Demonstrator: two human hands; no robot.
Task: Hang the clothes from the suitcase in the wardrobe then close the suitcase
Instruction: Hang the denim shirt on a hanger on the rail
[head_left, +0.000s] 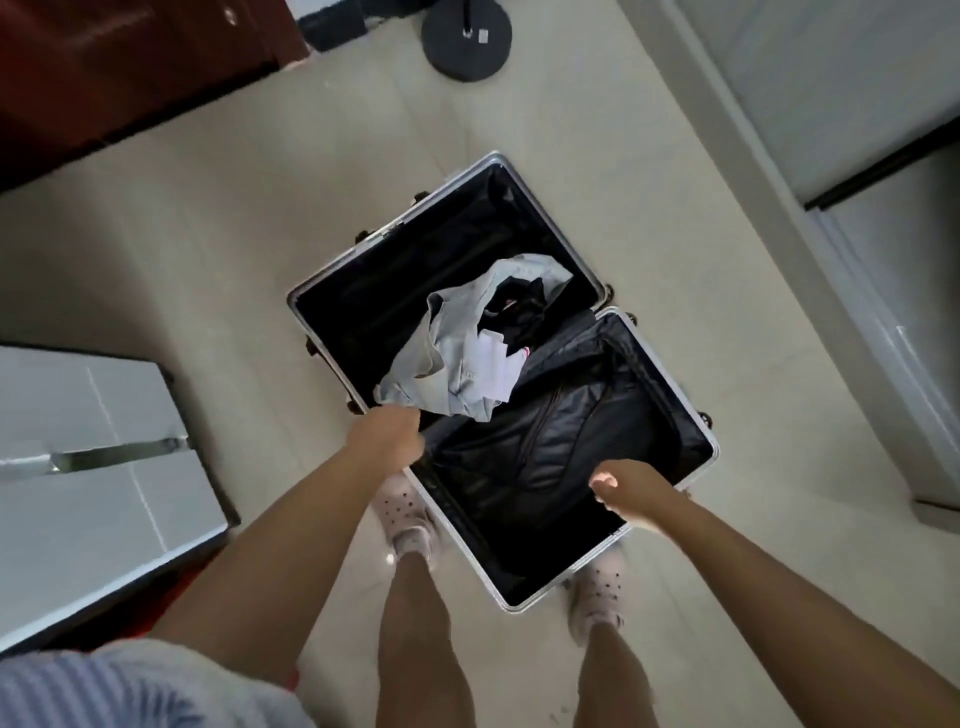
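Pale pink clogs, two of them, stand on the floor (571, 130) nearest me, one at each near corner of the open suitcase (670, 382). Above them my hands are apart: my left hand (387, 439) pinches the near corner of a light grey garment (457, 358), fingers curled on the cloth at the case's left rim; my right hand (621, 486) hovers over the near half, fingers loosely curled, holding nothing.

The suitcase lies splayed in two halves, its long axis running from near right to far left. The near half shows only its black zipped lining. The clothes sit at the hinge line, spilling into the far half: one grey garment, and a black garment (517, 306) bunched just beyond it, touching it. I count two pieces; more could be hidden underneath.

So the load lies ahead and slightly left, closer to my left hand. White panelled doors (810, 98), probably the wardrobe, stand far right.
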